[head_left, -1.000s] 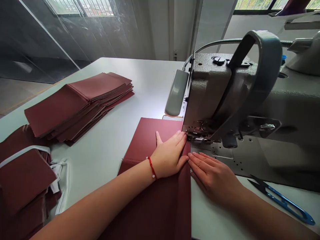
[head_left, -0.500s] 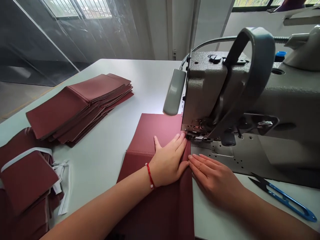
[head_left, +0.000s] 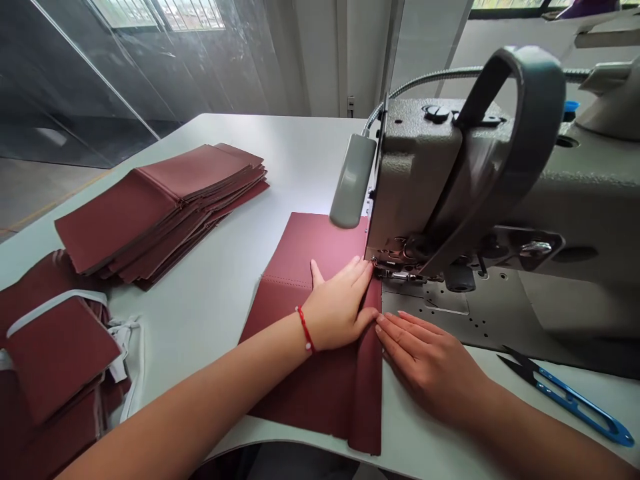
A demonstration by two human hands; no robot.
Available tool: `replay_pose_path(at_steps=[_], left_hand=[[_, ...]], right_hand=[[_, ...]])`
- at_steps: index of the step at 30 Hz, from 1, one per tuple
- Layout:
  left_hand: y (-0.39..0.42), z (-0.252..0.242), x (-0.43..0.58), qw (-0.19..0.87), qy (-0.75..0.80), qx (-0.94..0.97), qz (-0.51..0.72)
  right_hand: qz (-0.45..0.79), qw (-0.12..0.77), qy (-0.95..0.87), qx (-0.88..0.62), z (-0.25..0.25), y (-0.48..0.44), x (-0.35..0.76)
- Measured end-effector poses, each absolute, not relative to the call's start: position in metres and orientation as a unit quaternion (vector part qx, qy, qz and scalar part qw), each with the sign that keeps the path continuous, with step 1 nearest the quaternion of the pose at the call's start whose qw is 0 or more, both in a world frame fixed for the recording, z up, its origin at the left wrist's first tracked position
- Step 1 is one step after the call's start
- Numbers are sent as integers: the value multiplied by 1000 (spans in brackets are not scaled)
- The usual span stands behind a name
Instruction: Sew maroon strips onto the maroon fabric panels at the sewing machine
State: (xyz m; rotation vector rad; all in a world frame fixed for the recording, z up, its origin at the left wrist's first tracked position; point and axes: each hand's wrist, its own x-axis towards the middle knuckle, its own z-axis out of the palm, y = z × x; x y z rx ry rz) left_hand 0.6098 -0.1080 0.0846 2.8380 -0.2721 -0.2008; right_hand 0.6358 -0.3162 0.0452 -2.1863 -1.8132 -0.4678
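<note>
A dark red fabric panel (head_left: 310, 387) lies flat on the white table (head_left: 215, 287), its right edge folded and running under the presser foot (head_left: 395, 270) of a grey sewing machine (head_left: 480, 193). My left hand (head_left: 340, 307), with a red string on the wrist, presses flat on the panel, fingertips just before the foot. Resting flat beside the folded edge is my right hand (head_left: 425, 357), fingers stretched out and touching the fold.
A stack of matching red pieces (head_left: 160, 207) sits at the left, and another pile with white tape (head_left: 55, 340) lies at the near left. Blue thread snips (head_left: 570, 400) rest at the right. A small lamp (head_left: 353, 180) hangs by the machine head.
The red panel has fed away from me under the foot; its near end now shows on the table. Both hands stay flat in nearly the same place.
</note>
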Motion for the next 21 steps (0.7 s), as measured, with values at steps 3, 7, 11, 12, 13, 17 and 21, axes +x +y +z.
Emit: replay_pose_path(at_steps=[3, 7, 11, 12, 13, 17, 21], left_hand=[[-111, 84, 593, 131, -94, 981, -103], [-111, 82, 588, 129, -83, 983, -100], [-108, 82, 599, 133, -87, 983, -90], [-108, 83, 602, 133, -86, 983, -89], [-107, 83, 604, 133, -86, 984, -87], [-105, 83, 610, 141, -85, 983, -80], [-101, 82, 616, 147, -87, 983, -65]], right_hand=[[-161, 135, -622, -754, 44, -317, 637], [-159, 157, -636, -738, 49, -319, 631], [-153, 170, -634, -739, 52, -318, 627], [-152, 170, -634, -739, 53, -318, 627], [-152, 170, -634, -739, 53, -317, 627], [-153, 162, -633, -742, 53, -317, 628], [-145, 162, -632, -744, 52, -318, 626]])
